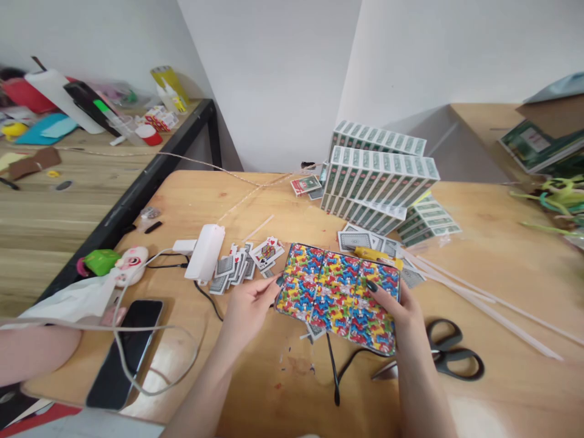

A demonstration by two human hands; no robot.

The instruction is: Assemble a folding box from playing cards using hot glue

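Note:
A flat rectangular case point(337, 298) with a busy red, blue and yellow pattern and dark edging is held up, tilted, above the table. My left hand point(253, 301) pinches its left edge between thumb and finger. On the right side my right hand point(401, 307) grips it, thumb on the patterned face and the other fingers hidden behind. Two ends of a black cord point(335, 377) show below the case; I cannot tell whether they are attached. Loose playing cards point(235, 267) lie left of it, and a yellow item point(376, 257) is partly hidden behind its top edge.
Stacked green card boxes point(381, 176) rise behind the case. Black-handled scissors point(456, 359) lie beside my right forearm, with pale strips point(497, 310) beyond. Leftward are a white power strip point(205, 254), a cable point(157, 328), a phone point(125, 353) and a green toy point(101, 261).

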